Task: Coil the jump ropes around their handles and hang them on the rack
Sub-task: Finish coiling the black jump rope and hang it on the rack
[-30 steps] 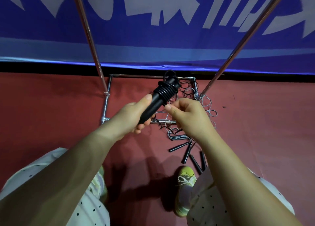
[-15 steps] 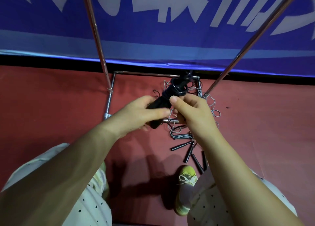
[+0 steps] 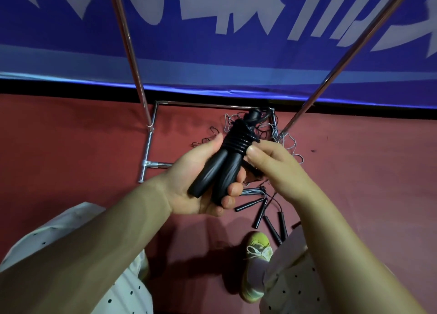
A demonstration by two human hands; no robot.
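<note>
Your left hand (image 3: 189, 181) grips both black handles (image 3: 217, 171) side by side above the floor (image 3: 71, 148); your right hand (image 3: 274, 164) pinches the coiled rope (image 3: 238, 141) wrapped around their tops, fingers curled.

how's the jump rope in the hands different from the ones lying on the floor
The held jump rope has its black cord coiled tightly round two thick handles pressed side by side; the floor ropes lie loose, their cords in a tangle. The held one is up in the left hand, with the right hand pinching its cord; the floor ropes are untouched. The floor handles look thinner and point apart. Both have black handles.
</note>
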